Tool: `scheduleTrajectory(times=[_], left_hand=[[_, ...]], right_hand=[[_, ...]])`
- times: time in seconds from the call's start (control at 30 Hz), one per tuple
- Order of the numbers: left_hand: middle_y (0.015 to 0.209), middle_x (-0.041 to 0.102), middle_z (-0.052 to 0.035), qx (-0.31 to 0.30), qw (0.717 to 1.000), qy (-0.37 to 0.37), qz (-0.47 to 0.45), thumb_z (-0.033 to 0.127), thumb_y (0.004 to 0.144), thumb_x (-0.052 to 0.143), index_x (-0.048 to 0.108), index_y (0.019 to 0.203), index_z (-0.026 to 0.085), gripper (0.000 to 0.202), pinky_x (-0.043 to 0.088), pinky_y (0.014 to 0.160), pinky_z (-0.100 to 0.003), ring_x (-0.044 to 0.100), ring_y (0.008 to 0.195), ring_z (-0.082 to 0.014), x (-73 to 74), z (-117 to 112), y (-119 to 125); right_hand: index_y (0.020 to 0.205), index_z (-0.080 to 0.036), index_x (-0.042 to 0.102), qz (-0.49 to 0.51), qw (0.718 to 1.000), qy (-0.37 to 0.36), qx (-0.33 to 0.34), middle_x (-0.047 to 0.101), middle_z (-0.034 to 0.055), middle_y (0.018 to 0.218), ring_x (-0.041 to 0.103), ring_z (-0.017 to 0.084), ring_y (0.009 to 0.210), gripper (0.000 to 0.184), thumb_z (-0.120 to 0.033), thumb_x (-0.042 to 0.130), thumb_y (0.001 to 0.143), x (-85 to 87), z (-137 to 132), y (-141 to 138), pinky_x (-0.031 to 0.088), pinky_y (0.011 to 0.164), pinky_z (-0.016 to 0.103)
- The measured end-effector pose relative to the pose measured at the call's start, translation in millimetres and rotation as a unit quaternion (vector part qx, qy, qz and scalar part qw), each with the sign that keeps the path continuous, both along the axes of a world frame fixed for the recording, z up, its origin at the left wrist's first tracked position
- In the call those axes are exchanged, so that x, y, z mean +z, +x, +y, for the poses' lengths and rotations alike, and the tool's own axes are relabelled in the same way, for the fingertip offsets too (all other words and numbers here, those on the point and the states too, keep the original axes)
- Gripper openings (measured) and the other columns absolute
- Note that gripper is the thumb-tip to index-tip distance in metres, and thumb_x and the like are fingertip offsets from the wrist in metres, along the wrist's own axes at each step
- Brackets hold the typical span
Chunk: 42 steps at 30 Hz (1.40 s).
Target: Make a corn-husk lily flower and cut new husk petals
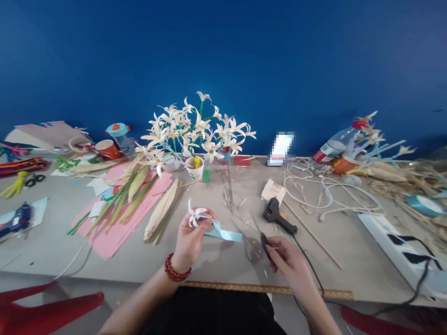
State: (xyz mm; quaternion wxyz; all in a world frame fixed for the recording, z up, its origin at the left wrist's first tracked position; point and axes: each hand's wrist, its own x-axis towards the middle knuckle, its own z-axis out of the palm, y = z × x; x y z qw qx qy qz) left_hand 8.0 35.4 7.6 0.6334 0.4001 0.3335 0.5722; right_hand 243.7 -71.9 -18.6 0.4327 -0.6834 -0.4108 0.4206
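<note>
A white flower point(195, 216) made of pale, petal-like strips is pinched between the fingers and thumb of my left hand point(191, 237). From the same fingers a light blue ribbon point(226, 235) trails to the right over the table. My right hand point(284, 256) is closed around a slim dark-handled tool point(265, 246), which looks like scissors; its far end is thin and hard to make out. Just beyond that hand lies a black glue gun point(279, 216), its nozzle end near a small white piece of card point(273, 190).
Finished white flowers point(200, 125) stand in cups at the back. Corn husks point(162, 211) and pink paper point(115, 232) lie left. Thin wires point(227, 190) and a wooden stick point(314, 235) lie ahead. On the right are a power strip point(398, 251), white cable point(328, 190) and bottle point(331, 144).
</note>
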Motion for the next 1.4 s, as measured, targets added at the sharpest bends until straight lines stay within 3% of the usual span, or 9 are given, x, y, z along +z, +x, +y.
scheduleTrajectory(times=[0.07, 0.13, 0.23, 0.37, 0.5, 0.6, 0.83, 1.1, 1.4], left_hand=[[0.083, 0.067, -0.0054, 0.015, 1.000, -0.002, -0.007, 0.026, 0.075, 0.076, 0.067, 0.082, 0.016, 0.015, 0.052, 0.067, -0.029, 0.064, 0.078, -0.0175, -1.0, 2.1, -0.2], [0.084, 0.068, -0.0045, 0.028, 1.000, 0.004, -0.013, 0.025, 0.076, 0.076, 0.067, 0.083, 0.017, 0.014, 0.051, 0.068, -0.028, 0.063, 0.077, -0.0160, -2.0, 4.9, -0.3], [0.085, 0.068, -0.0032, 0.052, 0.998, 0.017, -0.019, 0.024, 0.076, 0.077, 0.068, 0.083, 0.017, 0.013, 0.050, 0.073, -0.027, 0.063, 0.078, -0.0144, -1.8, 8.8, 0.4], [0.085, 0.068, -0.0022, 0.064, 0.997, 0.037, -0.020, 0.023, 0.075, 0.077, 0.068, 0.083, 0.018, 0.013, 0.051, 0.071, -0.027, 0.063, 0.076, -0.0139, 1.5, 9.4, 2.3], [0.085, 0.069, -0.0027, 0.072, 0.994, 0.082, 0.009, 0.024, 0.078, 0.074, 0.067, 0.082, 0.019, 0.009, 0.053, 0.070, -0.030, 0.065, 0.078, -0.0165, 4.9, 6.3, 3.4], [0.085, 0.069, -0.0037, 0.086, 0.989, 0.113, 0.029, 0.023, 0.081, 0.072, 0.066, 0.079, 0.019, 0.008, 0.053, 0.070, -0.030, 0.065, 0.081, -0.0178, 5.7, 4.4, 4.1], [0.086, 0.070, -0.0047, 0.075, 0.987, 0.133, 0.044, 0.025, 0.082, 0.070, 0.060, 0.075, 0.018, 0.014, 0.053, 0.073, -0.034, 0.066, 0.082, -0.0194, 0.2, -0.8, 9.1], [0.088, 0.068, -0.0032, 0.075, 0.984, 0.155, 0.040, 0.016, 0.084, 0.067, 0.062, 0.079, 0.019, 0.008, 0.051, 0.077, -0.032, 0.064, 0.085, -0.0178, -2.5, -6.8, 10.1], [0.086, 0.068, -0.0042, 0.090, 0.975, 0.191, 0.068, 0.018, 0.084, 0.067, 0.062, 0.081, 0.020, 0.006, 0.051, 0.081, -0.037, 0.065, 0.084, -0.0199, 0.2, -7.6, 9.9]], right_hand=[[0.092, -0.022, 0.059, 0.134, 0.987, 0.042, -0.073, 0.063, 0.0021, 0.076, 0.051, 0.013, 0.048, 0.041, -0.055, 0.074, 0.075, 3.8, -2.3, -3.7, 0.041, 0.046, 0.027], [0.091, -0.022, 0.058, 0.217, 0.967, 0.089, -0.104, 0.061, 0.0014, 0.081, 0.047, 0.009, 0.047, 0.039, -0.054, 0.075, 0.076, 6.9, -6.3, -9.6, 0.037, 0.045, 0.024], [0.091, -0.023, 0.059, 0.270, 0.955, 0.115, -0.040, 0.058, 0.0010, 0.080, 0.039, 0.007, 0.045, 0.042, -0.062, 0.067, 0.080, 10.0, -13.3, -19.8, 0.030, 0.043, 0.023], [0.082, -0.020, 0.058, 0.195, 0.972, 0.050, 0.118, 0.059, 0.0021, 0.071, 0.044, 0.011, 0.053, 0.043, -0.060, 0.072, 0.075, 16.4, -13.9, -35.7, 0.032, 0.047, 0.023], [0.074, -0.019, 0.053, 0.132, 0.972, -0.015, 0.192, 0.054, -0.0006, 0.065, 0.044, 0.012, 0.057, 0.041, -0.055, 0.073, 0.073, 25.9, -3.9, -51.9, 0.035, 0.053, 0.024], [0.073, -0.020, 0.050, 0.121, 0.973, -0.034, 0.196, 0.052, -0.0017, 0.065, 0.044, 0.012, 0.057, 0.041, -0.054, 0.073, 0.072, 29.0, 1.4, -58.7, 0.034, 0.054, 0.024], [0.076, -0.021, 0.048, 0.155, 0.972, -0.003, 0.174, 0.053, -0.0013, 0.067, 0.043, 0.012, 0.058, 0.056, -0.073, 0.066, 0.070, 29.5, 6.5, -67.4, 0.035, 0.054, 0.024], [0.078, -0.021, 0.049, 0.167, 0.972, -0.003, 0.163, 0.052, -0.0018, 0.067, 0.040, 0.012, 0.057, 0.053, -0.071, 0.066, 0.073, 36.4, 14.3, -76.5, 0.033, 0.049, 0.022], [0.075, -0.019, 0.049, 0.155, 0.976, 0.009, 0.153, 0.049, -0.0029, 0.067, 0.042, 0.011, 0.059, 0.052, -0.068, 0.069, 0.073, 33.9, 16.7, -78.3, 0.034, 0.055, 0.023]])
